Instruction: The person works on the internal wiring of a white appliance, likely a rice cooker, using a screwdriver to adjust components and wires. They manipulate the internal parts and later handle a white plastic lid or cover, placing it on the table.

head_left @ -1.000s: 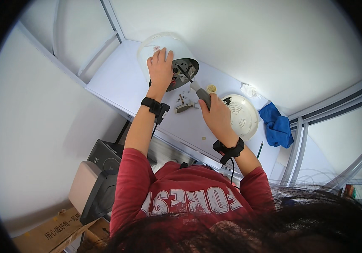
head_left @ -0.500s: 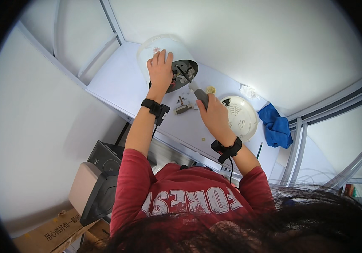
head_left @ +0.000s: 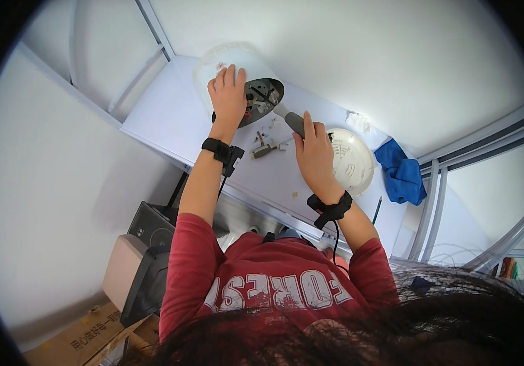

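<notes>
A white rice cooker body (head_left: 240, 56) with a small floral print lies on its side, its open base facing right and baring wires and metal parts. My left hand (head_left: 228, 94) is laid over its curved wall and holds it, the thumb hidden. A screwdriver (head_left: 295, 123) with a grey handle is gripped in my right hand (head_left: 318, 152); its dark shaft reaches into the opening, and I cannot tell exactly what the tip touches. Below the opening lie a grey part (head_left: 264, 150) with metal pieces and several small bits. Partly behind my right hand is a round cream base cover (head_left: 355, 161) with slots.
Toward the table's right end lie a blue cloth (head_left: 401, 175), a crumpled white tissue (head_left: 358, 122) and a dark green pencil (head_left: 376, 209). A small beige piece (head_left: 295, 194) sits near the front edge. White walls and grey frame bars (head_left: 433, 207) enclose the table (head_left: 161, 119).
My right hand and the screwdriver handle have shifted slightly right, and the handle lies at a flatter angle. The left hand keeps its place on the rice cooker body. The whole view has moved a little.
</notes>
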Demonstrator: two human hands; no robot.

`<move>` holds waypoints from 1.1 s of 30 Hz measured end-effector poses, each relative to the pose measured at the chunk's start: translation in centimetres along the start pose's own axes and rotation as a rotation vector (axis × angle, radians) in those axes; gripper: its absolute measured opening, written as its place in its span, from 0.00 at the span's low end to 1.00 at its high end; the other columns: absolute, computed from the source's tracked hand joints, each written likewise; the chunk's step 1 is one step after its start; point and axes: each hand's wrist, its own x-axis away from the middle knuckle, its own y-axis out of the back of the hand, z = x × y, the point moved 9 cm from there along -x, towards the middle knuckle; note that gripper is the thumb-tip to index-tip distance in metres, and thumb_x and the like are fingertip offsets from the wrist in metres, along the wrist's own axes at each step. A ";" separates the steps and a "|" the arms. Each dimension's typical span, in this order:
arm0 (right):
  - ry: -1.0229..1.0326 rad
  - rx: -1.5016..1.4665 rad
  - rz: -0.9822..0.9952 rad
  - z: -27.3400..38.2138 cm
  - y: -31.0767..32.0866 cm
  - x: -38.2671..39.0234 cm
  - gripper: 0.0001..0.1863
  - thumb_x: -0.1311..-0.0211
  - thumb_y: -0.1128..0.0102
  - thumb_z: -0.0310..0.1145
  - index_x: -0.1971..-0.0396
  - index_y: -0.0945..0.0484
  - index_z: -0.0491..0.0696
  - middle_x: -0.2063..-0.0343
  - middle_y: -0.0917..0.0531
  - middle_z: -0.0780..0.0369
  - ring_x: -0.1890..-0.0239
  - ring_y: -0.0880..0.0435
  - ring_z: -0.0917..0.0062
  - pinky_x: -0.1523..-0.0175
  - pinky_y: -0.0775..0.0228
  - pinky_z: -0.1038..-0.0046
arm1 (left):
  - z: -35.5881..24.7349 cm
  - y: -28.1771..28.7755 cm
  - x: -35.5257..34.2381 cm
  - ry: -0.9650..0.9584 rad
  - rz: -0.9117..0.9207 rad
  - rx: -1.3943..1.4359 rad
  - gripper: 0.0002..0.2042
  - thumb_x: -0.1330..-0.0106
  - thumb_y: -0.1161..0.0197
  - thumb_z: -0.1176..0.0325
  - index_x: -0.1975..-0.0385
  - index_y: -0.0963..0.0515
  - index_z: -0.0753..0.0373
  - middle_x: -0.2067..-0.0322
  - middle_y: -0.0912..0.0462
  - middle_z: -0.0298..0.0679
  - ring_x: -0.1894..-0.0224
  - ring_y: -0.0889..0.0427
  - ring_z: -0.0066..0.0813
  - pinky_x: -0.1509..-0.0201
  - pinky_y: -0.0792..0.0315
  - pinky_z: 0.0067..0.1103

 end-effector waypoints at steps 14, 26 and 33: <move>-0.140 -0.011 0.278 0.9 -2.8 1.1 0.22 0.43 0.39 0.36 0.52 0.33 0.42 0.66 0.26 0.49 0.69 0.20 0.55 0.72 0.27 0.61 | -0.2 0.4 -0.2 -0.013 -0.004 0.009 0.26 0.55 0.32 0.71 0.50 0.28 0.54 0.47 0.29 0.35 0.44 0.32 0.36 0.46 0.40 0.34; -0.062 -0.091 0.093 1.5 -2.6 1.5 0.22 0.43 0.39 0.32 0.52 0.35 0.42 0.55 0.31 0.47 0.70 0.21 0.51 0.69 0.26 0.58 | -0.5 0.3 -0.2 -0.001 -0.004 0.030 0.22 0.50 0.34 0.69 0.53 0.27 0.56 0.48 0.29 0.37 0.45 0.32 0.36 0.46 0.40 0.35; -0.169 -0.101 0.098 2.2 -0.6 -0.2 0.20 0.44 0.38 0.32 0.54 0.33 0.44 0.57 0.29 0.48 0.70 0.21 0.52 0.71 0.27 0.58 | -0.2 0.2 0.1 -0.001 -0.014 0.027 0.21 0.50 0.35 0.70 0.53 0.27 0.56 0.48 0.29 0.38 0.45 0.32 0.36 0.46 0.40 0.35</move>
